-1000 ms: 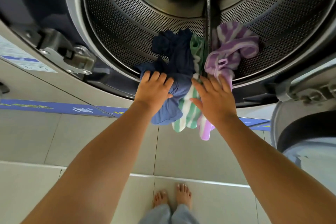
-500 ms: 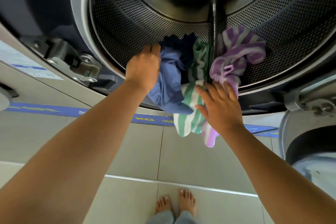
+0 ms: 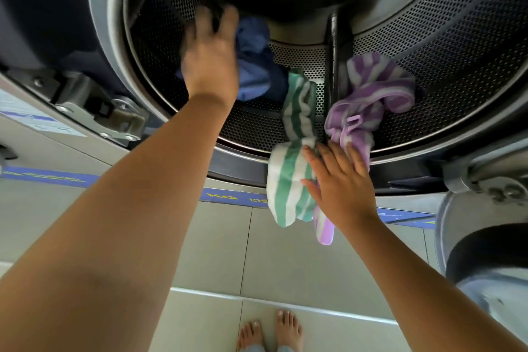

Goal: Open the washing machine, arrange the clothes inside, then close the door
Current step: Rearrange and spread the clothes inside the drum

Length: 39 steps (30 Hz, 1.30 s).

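The washing machine stands open, its perforated steel drum filling the top of the view. My left hand is deep inside the drum, blurred, pressed against a blue garment; its fingers are spread and I cannot tell if they grip it. A green-and-white striped cloth hangs over the drum's lower rim. A purple-and-white striped cloth lies inside on the right, with one end dangling out. My right hand rests flat against both hanging cloths, fingers spread.
The open door sits at the right edge, with its hinge above it. A latch bracket is bolted left of the opening. Below are pale floor tiles and my bare feet.
My left hand has pushed the blue garment up off the rim and deeper into the drum. My right hand stays on the striped cloths at the rim.
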{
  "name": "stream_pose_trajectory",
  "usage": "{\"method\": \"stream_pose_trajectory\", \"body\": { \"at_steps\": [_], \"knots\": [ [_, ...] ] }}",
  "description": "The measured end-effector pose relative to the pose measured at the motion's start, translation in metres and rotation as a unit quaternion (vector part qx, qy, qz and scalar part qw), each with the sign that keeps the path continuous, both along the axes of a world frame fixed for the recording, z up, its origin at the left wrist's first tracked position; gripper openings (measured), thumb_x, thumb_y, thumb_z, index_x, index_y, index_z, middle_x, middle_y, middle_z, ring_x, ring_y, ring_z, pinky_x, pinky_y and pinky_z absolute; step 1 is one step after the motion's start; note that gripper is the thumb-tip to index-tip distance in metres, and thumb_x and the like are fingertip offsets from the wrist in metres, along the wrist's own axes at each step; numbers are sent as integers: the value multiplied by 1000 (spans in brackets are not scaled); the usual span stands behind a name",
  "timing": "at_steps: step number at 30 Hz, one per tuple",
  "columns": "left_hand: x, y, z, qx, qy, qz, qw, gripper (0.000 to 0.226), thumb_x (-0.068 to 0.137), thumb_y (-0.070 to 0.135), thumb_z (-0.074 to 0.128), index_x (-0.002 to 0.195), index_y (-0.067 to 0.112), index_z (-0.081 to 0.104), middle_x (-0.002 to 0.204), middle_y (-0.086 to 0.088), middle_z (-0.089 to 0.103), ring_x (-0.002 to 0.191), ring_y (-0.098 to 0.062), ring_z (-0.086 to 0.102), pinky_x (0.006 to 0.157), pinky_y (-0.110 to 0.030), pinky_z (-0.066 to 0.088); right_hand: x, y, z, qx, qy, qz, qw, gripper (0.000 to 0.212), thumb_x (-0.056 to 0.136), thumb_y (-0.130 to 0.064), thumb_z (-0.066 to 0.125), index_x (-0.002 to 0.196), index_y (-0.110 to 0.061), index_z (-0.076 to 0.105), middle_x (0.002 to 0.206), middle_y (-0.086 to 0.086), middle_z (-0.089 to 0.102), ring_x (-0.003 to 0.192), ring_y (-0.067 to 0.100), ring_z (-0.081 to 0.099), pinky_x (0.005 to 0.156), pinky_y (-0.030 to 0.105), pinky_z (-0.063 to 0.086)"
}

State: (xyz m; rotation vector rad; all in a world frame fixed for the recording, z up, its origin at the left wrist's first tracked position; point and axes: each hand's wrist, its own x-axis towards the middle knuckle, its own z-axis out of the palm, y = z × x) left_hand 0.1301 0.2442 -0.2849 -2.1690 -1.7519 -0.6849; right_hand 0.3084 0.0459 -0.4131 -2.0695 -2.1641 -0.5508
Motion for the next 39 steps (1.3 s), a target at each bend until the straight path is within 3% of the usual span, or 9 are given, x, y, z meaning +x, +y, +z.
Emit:
{"method": "stream_pose_trajectory", "body": {
  "at_steps": [5, 11, 15, 19, 24, 28, 33, 36, 39],
  "knots": [
    [-5, -27, -45, -259, 246, -129, 925, 31, 93, 24, 50, 123, 17, 53, 123, -17, 54, 113, -38, 52, 86, -45, 47, -1, 0, 1, -9, 1, -3, 1000, 57, 93, -50, 48, 142, -20, 47, 134, 6, 58, 128, 27, 51, 114, 45, 27],
    [11, -71, -74, -201, 155, -228, 940, 64, 87, 58, 27, 120, 13, 58, 112, -14, 63, 97, -36, 63, 79, -45, 49, -6, 4, 18, -52, 42, -18, 998, 60, 90, -51, 43, 139, -17, 50, 136, 7, 57, 129, 27, 49, 112, 45, 27],
    [21, -98, -87, -270, 158, -319, 895, 76, 83, 66, 38, 143, 18, 38, 142, -8, 46, 120, -30, 53, 98, -41, 42, 1, 9, 40, -13, 67, -75, 995, 56, 83, -38, 52, 132, -13, 55, 139, 10, 54, 131, 31, 45, 115, 47, 23],
    [29, -110, -103, -290, 179, -321, 884, 93, 78, 57, 63, 151, 22, 18, 147, -8, 40, 126, -29, 47, 104, -40, 37, 14, 19, 43, -80, 47, -127, 988, 59, 80, -47, 44, 126, -13, 60, 120, 11, 65, 107, 32, 57, 106, 42, 24],
    [30, -105, -103, -221, 170, -327, 903, 69, 52, 26, 89, 116, 13, 64, 86, -11, 65, 74, -34, 63, 61, -38, 53, 16, 16, 38, -84, 47, -111, 989, 49, 84, -47, 42, 117, -20, 66, 120, 7, 67, 101, 30, 59, 95, 39, 26],
    [20, -98, -90, -218, 179, -354, 892, 63, 41, 12, 90, 99, 11, 68, 78, -12, 62, 65, -32, 61, 51, -33, 52, 17, 13, 43, -123, 51, -91, 987, 62, 79, -61, 44, 127, -25, 59, 129, 4, 61, 110, 28, 56, 96, 40, 25],
    [5, -84, -63, -264, 125, -289, 912, 52, 70, 5, 73, 119, 13, 58, 101, -15, 58, 87, -40, 63, 66, -44, 53, 19, 14, 47, -193, 38, -95, 976, 74, 65, -57, 75, 130, -29, 54, 130, 3, 57, 118, 28, 50, 108, 43, 16],
    [-1, -75, -49, -233, 62, -225, 944, 55, 73, 0, 65, 125, 13, 53, 116, -20, 52, 84, -43, 61, 69, -48, 52, 15, 16, 42, -142, 21, -103, 984, 49, 60, -34, 83, 105, -25, 66, 95, 4, 66, 92, 30, 59, 94, 41, 30],
    [-2, -69, -54, -200, 56, -219, 953, 58, 69, -7, 62, 123, 11, 52, 131, -21, 48, 88, -43, 61, 71, -47, 55, 14, 22, 51, -134, 82, -78, 985, 33, 67, -19, 77, 96, -21, 63, 88, 6, 65, 86, 34, 58, 73, 40, 44]
  ]
}}
